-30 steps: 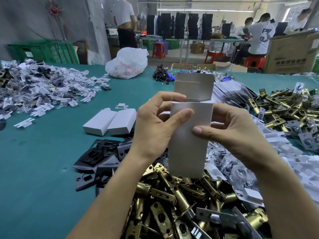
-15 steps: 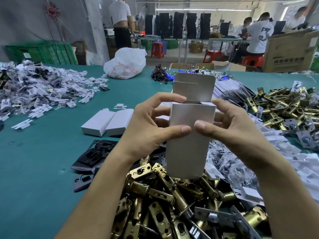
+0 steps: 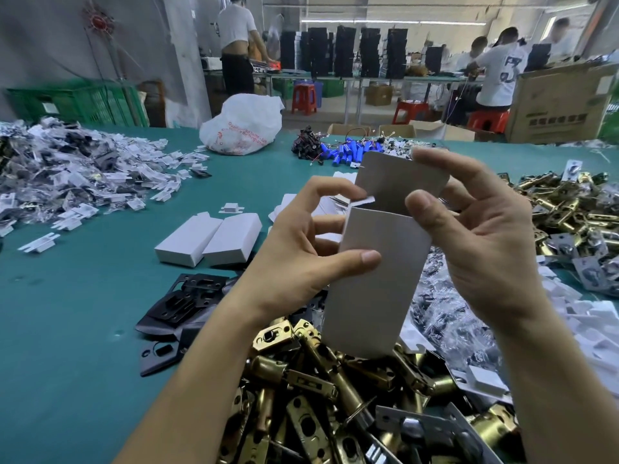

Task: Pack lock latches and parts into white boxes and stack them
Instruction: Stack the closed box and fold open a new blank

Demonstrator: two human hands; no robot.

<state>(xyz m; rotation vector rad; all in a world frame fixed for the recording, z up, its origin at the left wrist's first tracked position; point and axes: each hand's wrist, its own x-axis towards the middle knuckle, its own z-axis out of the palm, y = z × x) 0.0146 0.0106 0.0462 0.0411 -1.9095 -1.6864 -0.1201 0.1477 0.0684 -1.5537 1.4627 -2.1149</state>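
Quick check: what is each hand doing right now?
Left hand: holds the white box, thumb on its front.
Right hand: pinches the same box at its open top, by the lid flap.

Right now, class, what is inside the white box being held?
Only a dark opening shows under the raised flap of the white box. Its front wall and the right hand hide any contents.

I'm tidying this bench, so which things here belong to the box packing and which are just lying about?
Job: open white box held by left hand and right hand; brass latches; black plates; two closed white boxes.
Lying about: white plastic bag; blue batteries; green crate; cardboard carton.
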